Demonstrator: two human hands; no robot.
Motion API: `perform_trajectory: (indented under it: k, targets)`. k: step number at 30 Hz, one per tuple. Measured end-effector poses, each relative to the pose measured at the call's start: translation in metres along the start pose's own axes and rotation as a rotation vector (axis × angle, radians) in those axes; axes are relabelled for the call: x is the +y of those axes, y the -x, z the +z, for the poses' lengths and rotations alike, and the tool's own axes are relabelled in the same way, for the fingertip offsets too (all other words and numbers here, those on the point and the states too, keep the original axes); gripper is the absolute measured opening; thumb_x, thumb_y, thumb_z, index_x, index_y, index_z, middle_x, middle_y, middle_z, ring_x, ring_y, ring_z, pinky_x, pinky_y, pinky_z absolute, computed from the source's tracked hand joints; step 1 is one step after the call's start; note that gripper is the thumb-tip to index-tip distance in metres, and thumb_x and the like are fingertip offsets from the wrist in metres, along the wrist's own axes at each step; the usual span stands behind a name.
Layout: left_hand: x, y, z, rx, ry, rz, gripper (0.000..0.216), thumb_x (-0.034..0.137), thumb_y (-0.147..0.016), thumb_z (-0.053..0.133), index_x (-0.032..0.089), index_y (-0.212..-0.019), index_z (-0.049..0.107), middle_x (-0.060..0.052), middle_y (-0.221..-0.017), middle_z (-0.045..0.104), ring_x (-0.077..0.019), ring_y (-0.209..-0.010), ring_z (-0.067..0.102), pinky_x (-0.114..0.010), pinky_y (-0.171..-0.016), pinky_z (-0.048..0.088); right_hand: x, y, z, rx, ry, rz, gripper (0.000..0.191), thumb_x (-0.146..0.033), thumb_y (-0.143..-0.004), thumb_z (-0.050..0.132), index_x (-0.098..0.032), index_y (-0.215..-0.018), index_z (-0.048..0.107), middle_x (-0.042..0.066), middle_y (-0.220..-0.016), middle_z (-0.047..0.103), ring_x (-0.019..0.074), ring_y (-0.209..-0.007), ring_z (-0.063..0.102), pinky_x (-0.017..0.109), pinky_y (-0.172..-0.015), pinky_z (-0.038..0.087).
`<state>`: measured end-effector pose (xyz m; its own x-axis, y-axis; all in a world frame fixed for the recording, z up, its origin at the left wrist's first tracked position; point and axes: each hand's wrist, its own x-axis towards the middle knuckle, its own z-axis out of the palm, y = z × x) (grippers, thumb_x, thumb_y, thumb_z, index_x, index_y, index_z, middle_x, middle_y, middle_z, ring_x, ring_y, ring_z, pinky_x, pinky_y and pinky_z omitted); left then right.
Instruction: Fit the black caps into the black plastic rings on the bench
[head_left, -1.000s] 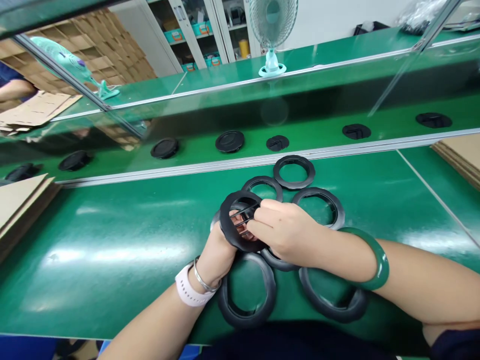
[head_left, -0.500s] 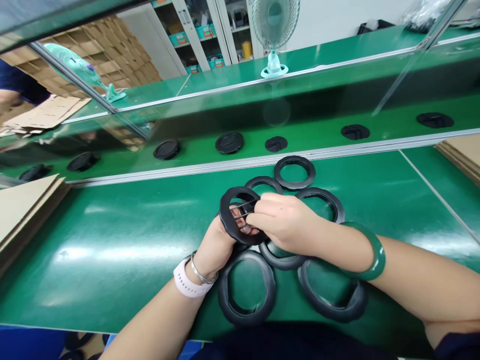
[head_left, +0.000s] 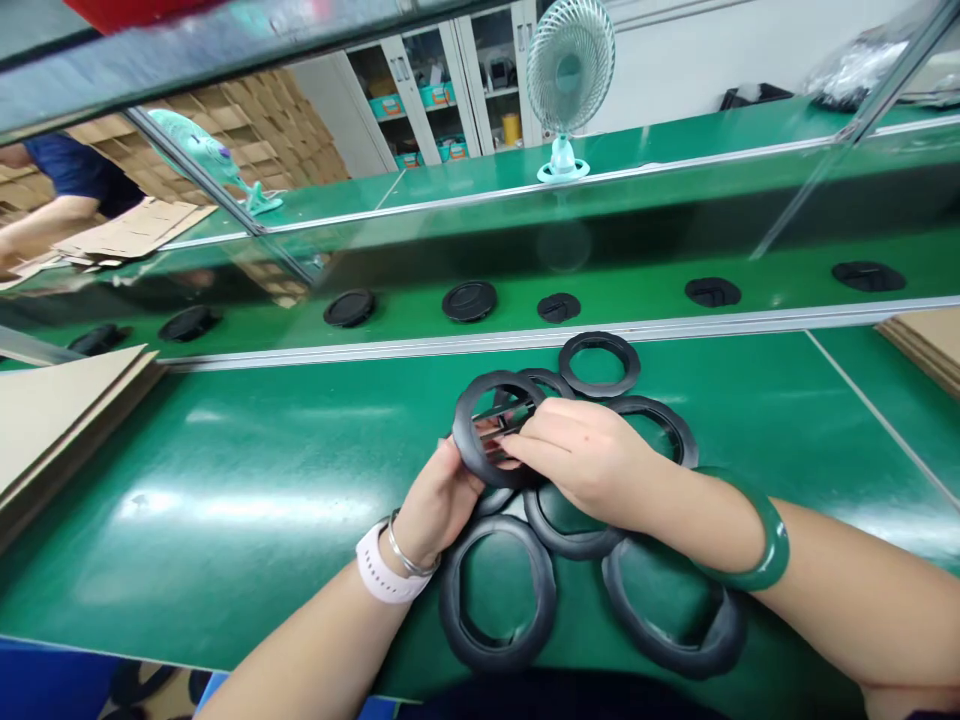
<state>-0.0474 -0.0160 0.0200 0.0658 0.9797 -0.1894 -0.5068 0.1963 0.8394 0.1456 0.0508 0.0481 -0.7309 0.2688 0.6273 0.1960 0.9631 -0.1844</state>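
My left hand (head_left: 444,495) is closed around the lower left side of a black ring (head_left: 471,448), holding it tilted above the table. Thin dark rods cross the ring's opening. My right hand (head_left: 581,450) reaches in from the right with its fingers pinched at these rods; whether it grips them or a small tool is hidden by the fingers. Beneath and around both hands lie several similar black rings, among them one (head_left: 448,590) near my left wrist, one (head_left: 611,610) under my right forearm and one (head_left: 636,368) farther back.
Several round black parts (head_left: 469,301) rest on the green conveyor strip behind a metal rail (head_left: 360,355). Cardboard stacks stand at the left (head_left: 67,420) and right (head_left: 930,345). Green fans (head_left: 570,70) are at the back, and a person's arm (head_left: 52,225) shows at the far left.
The held ring has tilted slightly, showing more of its rounded outer face. Both hands stay at it, the right still pinching by the rods. The view has shifted a little.
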Motion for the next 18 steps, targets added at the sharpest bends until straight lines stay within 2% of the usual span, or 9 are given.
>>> perform_trajectory:
  k: [3, 6, 8, 11, 14, 16, 18]
  targets:
    - [-0.003, -0.001, -0.001, 0.02, -0.019, 0.034, 0.041, 0.041, -0.086, 0.071, 0.016, -0.118, 0.071, -0.011, -0.117, 0.073, -0.0299, -0.117, 0.064, -0.043, -0.105, 0.049, 0.002, -0.004, -0.004, 0.083, -0.109, 0.002, 0.022, -0.012, -0.103, 0.047, -0.013, -0.097, 0.068, 0.009, -0.087, 0.066, 0.0186, -0.081, 0.057, 0.033, -0.073, 0.049]
    - [-0.002, -0.003, 0.0, 0.004, 0.019, 0.033, 0.04, 0.042, -0.091, 0.064, 0.016, -0.12, 0.07, -0.012, -0.118, 0.073, -0.03, -0.115, 0.066, -0.044, -0.104, 0.051, 0.006, -0.007, -0.011, 0.245, -0.172, 0.111, 0.014, -0.015, -0.101, 0.055, -0.015, -0.101, 0.069, 0.007, -0.093, 0.069, 0.0178, -0.085, 0.061, 0.034, -0.082, 0.051]
    - [0.0, -0.003, 0.002, -0.011, 0.036, 0.041, 0.041, 0.044, -0.092, 0.062, 0.016, -0.122, 0.069, -0.013, -0.121, 0.072, -0.0299, -0.117, 0.065, -0.044, -0.103, 0.052, 0.01, -0.006, -0.012, 0.291, -0.18, 0.253, 0.015, -0.019, -0.1, 0.059, -0.017, -0.111, 0.068, 0.007, -0.101, 0.068, 0.0198, -0.095, 0.062, 0.037, -0.087, 0.051]
    - [0.002, -0.003, 0.003, -0.005, 0.056, 0.037, 0.045, 0.048, -0.093, 0.06, 0.016, -0.125, 0.067, -0.014, -0.126, 0.07, -0.0303, -0.121, 0.063, -0.044, -0.102, 0.052, 0.018, -0.001, -0.004, 0.229, -0.268, 0.542, 0.043, -0.037, -0.097, 0.065, -0.02, -0.135, 0.057, 0.012, -0.122, 0.061, 0.0242, -0.106, 0.06, 0.041, -0.089, 0.053]
    - [0.001, -0.004, 0.003, 0.033, 0.077, 0.017, 0.053, 0.055, -0.093, 0.057, 0.015, -0.127, 0.066, -0.016, -0.131, 0.067, -0.0312, -0.125, 0.061, -0.044, -0.102, 0.053, 0.025, 0.002, 0.008, 0.083, -0.583, 0.815, 0.066, -0.049, -0.092, 0.067, -0.015, -0.145, 0.046, 0.016, -0.122, 0.06, 0.0232, -0.097, 0.064, 0.039, -0.081, 0.057]
    - [0.001, -0.004, 0.003, 0.05, 0.091, -0.002, 0.057, 0.058, -0.094, 0.053, 0.014, -0.126, 0.066, -0.017, -0.13, 0.067, -0.0312, -0.123, 0.062, -0.044, -0.101, 0.053, 0.027, 0.002, 0.012, -0.028, -0.882, 0.888, 0.065, -0.048, -0.092, 0.067, -0.012, -0.143, 0.046, 0.014, -0.112, 0.064, 0.0214, -0.091, 0.065, 0.034, -0.075, 0.057]
    - [0.002, -0.004, 0.004, 0.047, 0.108, -0.028, 0.058, 0.059, -0.095, 0.049, 0.012, -0.125, 0.067, -0.017, -0.128, 0.068, -0.0311, -0.119, 0.065, -0.043, -0.099, 0.054, 0.025, -0.001, 0.013, -0.092, -1.098, 0.884, 0.058, -0.044, -0.092, 0.068, -0.013, -0.138, 0.05, 0.011, -0.106, 0.067, 0.0194, -0.088, 0.065, 0.028, -0.069, 0.056]
